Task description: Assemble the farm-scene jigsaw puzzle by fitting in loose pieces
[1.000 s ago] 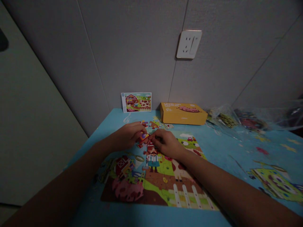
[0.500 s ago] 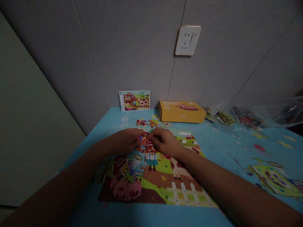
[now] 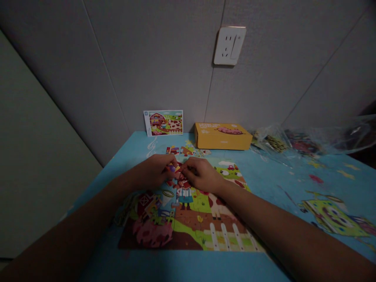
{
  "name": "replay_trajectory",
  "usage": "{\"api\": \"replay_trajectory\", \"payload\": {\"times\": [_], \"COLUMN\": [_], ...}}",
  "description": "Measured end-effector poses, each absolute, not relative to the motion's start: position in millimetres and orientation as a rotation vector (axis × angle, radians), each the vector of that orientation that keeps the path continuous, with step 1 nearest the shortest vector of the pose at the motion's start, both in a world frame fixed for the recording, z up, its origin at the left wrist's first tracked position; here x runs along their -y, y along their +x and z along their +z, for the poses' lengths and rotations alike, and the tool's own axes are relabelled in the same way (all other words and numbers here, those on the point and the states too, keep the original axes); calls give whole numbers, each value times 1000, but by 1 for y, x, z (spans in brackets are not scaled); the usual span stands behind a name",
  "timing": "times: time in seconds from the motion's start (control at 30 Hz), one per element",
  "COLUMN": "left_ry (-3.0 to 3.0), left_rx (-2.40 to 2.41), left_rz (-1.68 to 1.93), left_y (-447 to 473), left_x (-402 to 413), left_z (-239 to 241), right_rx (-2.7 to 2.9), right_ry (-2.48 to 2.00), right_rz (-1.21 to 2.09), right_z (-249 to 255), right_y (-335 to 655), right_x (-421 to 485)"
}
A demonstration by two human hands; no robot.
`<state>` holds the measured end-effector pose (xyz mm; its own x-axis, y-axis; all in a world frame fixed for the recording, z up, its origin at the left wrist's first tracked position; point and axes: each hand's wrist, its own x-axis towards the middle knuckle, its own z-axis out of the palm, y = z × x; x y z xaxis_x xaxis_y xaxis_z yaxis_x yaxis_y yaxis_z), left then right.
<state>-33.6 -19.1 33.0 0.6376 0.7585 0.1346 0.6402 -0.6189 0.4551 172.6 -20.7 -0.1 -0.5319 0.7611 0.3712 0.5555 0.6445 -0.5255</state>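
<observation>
A partly assembled farm jigsaw puzzle (image 3: 188, 223) lies on the blue table (image 3: 273, 176) in front of me. My left hand (image 3: 154, 172) and my right hand (image 3: 201, 174) meet at the puzzle's upper middle. Both have curled fingers that pinch or press a small orange and purple puzzle piece (image 3: 173, 169) down among the red pieces there. Several loose pieces (image 3: 183, 150) lie just beyond my hands.
A picture card of the farm scene (image 3: 163, 122) leans on the grey wall. A yellow puzzle box (image 3: 223, 136) sits beside it. Clear plastic bags with more pieces (image 3: 296, 143) lie at the back right. A wall socket (image 3: 229, 45) is above. The table's left edge drops off near my left arm.
The piece held slightly above the puzzle a second ago is now lowered onto it between my fingertips. My view has tilted, so everything sits a little lower left.
</observation>
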Motion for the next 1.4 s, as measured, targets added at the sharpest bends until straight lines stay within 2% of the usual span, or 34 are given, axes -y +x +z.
{"api": "replay_trajectory", "payload": {"times": [0.3, 0.5, 0.67, 1.07, 1.4], "left_ry": [2410, 2465, 2394, 2528, 2380], "left_rx": [-1212, -1471, -1567, -1207, -1317], "left_rz": [736, 982, 919, 693, 767], "left_y": [-34, -39, -41, -40, -40], "left_x": [11, 5, 2, -5, -3], "left_z": [30, 36, 33, 12, 15], "right_rx": [2279, 2223, 2203, 2231, 2232], "right_ry": [-1001, -1049, -1070, -1054, -1078], "right_rz": [491, 475, 469, 466, 490], "right_z": [-1, -2, -3, -2, -2], "right_y": [173, 173, 173, 173, 173], "right_x": [21, 20, 19, 19, 19]}}
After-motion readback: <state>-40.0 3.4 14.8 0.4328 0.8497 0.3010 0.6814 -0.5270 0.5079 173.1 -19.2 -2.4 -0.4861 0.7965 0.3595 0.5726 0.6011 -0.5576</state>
